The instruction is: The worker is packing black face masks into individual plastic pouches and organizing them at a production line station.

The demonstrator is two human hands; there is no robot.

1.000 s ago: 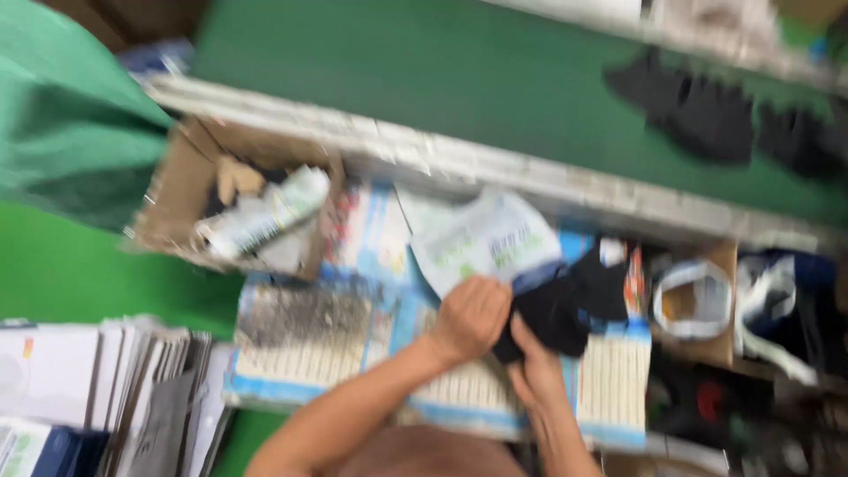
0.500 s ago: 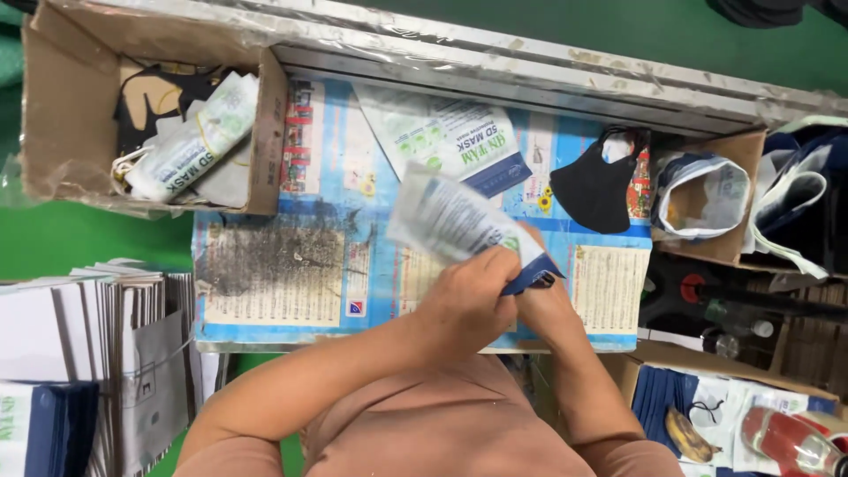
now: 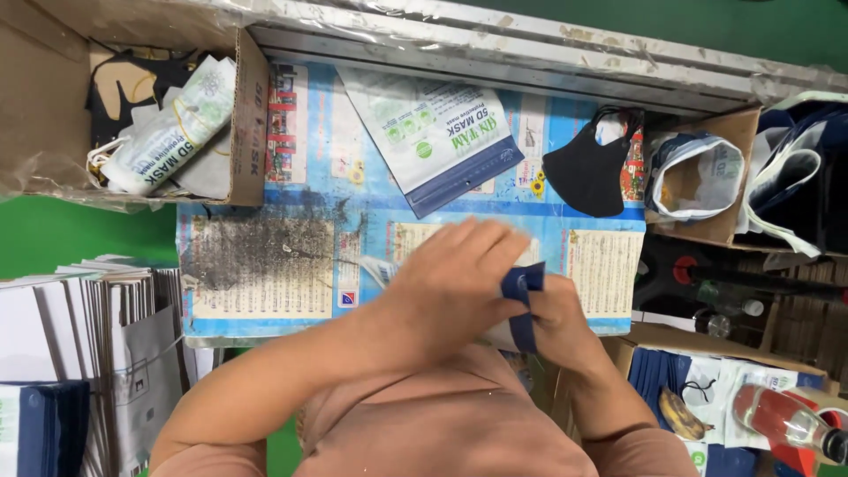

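**Both hands closing on a flat mask pouch at the bench edge**

Going big to small: blue printed paper sheet covering the worktop (image 3: pixel 265 283) is lying under everything, w/ an open brown cardboard box (image 3: pixel 249 132) sitting at its upper left, stuffed w/ rolled white packets. Grey stack of flat cartons (image 3: pixel 97 327) is standing off the left edge. A white-and-green flat plastic pouch w/ dark blue bottom band (image 3: pixel 442 132) is lying loose near the top, and a black fabric face mask (image 3: pixel 590 172) is resting just beside it, apart from the hands.

Now the action: left hand (image 3: pixel 450 291) and right hand (image 3: pixel 556 322) are pressing together over a white plastic pouch w/ navy blue edge strip (image 3: pixel 521 305), right at the near edge of the sheet, close to the body. Fingers are curling tight, both pinching the navy strip, which is folding over. Most of the pouch is hidden.

Looks thin, light, floppy, prob. slick film; the blue strip is likely the firmest place to pinch.
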